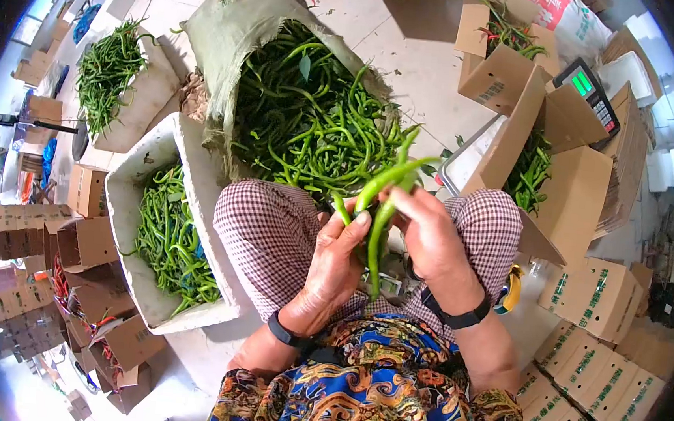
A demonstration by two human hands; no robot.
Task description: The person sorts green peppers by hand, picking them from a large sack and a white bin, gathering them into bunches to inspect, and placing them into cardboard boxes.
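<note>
Several long green peppers (381, 228) are held between my two hands, above my lap. My left hand (338, 254) is closed round the lower part of the bunch, its thumb pressed on the peppers. On the other side my right hand (428, 232) has its fingers bent against the upper peppers. Just beyond the hands, a large woven sack (221, 47) lies open with a heap of green peppers (322, 142) spilling towards my knees. A white foam box (129, 186) with more green peppers (172, 237) stands beside my left knee.
An open cardboard box (572, 189) with peppers stands at the right, by a scale display (588, 92). Another pepper box (494, 80) is behind it. Closed cartons (585, 372) are stacked at lower right, open cartons (96, 247) at left. Peppers lie on a foam slab (152, 93) at upper left.
</note>
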